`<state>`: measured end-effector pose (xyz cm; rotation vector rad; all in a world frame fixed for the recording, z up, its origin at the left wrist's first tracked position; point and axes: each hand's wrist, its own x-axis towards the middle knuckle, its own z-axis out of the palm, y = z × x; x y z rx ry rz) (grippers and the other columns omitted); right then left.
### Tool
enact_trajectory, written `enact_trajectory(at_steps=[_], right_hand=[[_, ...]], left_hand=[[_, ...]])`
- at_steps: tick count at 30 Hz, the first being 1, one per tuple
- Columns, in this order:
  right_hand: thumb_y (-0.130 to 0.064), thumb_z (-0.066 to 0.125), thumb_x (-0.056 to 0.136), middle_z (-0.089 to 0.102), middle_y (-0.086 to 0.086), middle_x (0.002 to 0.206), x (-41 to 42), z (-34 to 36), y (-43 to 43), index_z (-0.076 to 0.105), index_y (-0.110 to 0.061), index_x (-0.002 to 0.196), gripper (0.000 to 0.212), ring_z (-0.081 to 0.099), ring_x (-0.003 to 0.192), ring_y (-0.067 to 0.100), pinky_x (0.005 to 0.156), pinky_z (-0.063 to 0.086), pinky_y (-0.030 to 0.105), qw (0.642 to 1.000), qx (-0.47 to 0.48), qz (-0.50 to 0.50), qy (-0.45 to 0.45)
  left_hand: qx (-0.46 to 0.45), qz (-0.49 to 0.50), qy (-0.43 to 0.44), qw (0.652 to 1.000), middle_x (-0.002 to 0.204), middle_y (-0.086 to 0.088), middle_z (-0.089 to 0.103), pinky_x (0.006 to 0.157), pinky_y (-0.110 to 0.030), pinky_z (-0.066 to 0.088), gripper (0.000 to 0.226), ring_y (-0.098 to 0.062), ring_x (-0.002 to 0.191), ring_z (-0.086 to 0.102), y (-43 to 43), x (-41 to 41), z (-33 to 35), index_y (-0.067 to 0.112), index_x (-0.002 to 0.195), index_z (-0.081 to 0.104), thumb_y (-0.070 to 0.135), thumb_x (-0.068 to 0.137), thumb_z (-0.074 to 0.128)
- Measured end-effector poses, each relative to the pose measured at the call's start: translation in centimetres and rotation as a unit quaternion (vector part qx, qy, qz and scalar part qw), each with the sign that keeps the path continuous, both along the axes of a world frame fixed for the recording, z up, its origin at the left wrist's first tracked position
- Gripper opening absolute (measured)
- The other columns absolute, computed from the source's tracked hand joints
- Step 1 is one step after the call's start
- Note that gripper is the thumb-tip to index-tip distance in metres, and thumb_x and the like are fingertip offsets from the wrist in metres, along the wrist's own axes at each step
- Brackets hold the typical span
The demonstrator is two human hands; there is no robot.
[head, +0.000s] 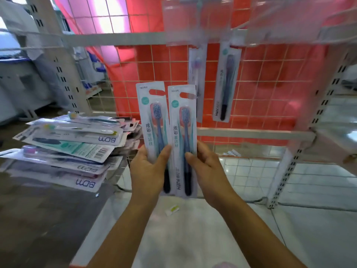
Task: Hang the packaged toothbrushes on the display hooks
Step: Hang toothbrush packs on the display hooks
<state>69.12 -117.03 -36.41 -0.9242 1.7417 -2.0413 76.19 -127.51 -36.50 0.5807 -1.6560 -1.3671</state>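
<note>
Two packaged toothbrushes stand upright side by side in front of the wire grid. My left hand (149, 170) grips the left pack (152, 117) by its lower part, thumb across the front. My right hand (205, 167) grips the right pack (182, 120) the same way. Both packs hold dark blue brushes and have a hang slot at the top. Behind them, two more packs hang from hooks on the grid: a dark brush pack (227, 82) and a narrower one (197, 74) seen edge-on.
A pile of packaged toothbrushes (73, 147) lies on a grey table (38, 219) at the left. The white wire grid (260, 84) with an orange backing spans the rack. Blurred clear packs (197, 18) hang close overhead. White slotted uprights (309, 117) frame the right.
</note>
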Motion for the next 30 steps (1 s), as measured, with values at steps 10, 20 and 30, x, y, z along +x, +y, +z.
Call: enact_trajectory(at_steps=[10,20,30], right_hand=[[-0.004,0.045,0.099,0.064,-0.002,0.118,0.4,-1.3,1.5,0.054,-0.023,0.127,0.035,0.063,0.110,0.010,0.094,0.054,0.038,0.995,-0.061,-0.033,0.066],[-0.012,0.047,0.100,0.065,0.000,0.113,-0.2,-0.4,3.4,0.049,-0.024,0.121,0.025,0.065,0.104,0.011,0.086,0.057,0.035,0.986,-0.082,-0.085,0.117],[-0.010,0.050,0.097,0.072,0.001,0.099,-2.2,1.7,6.3,0.056,-0.018,0.110,0.016,0.070,0.094,0.013,0.074,0.057,0.026,0.984,-0.135,-0.091,0.077]], left_hand=[[-0.021,-0.045,0.047,0.998,0.089,0.012,0.070,0.062,-0.011,0.050,0.007,0.002,0.080,0.068,1.9,0.1,-0.7,0.028,0.090,0.059,0.023,0.089,0.064],[-0.030,-0.103,0.081,0.991,0.092,0.008,0.073,0.067,-0.018,0.055,0.013,-0.004,0.085,0.070,3.9,-0.7,0.6,0.028,0.097,0.064,0.034,0.086,0.060],[0.009,-0.160,0.101,0.982,0.088,0.005,0.075,0.062,-0.025,0.058,0.028,-0.014,0.081,0.073,6.2,-3.1,2.1,0.026,0.096,0.064,0.042,0.073,0.062]])
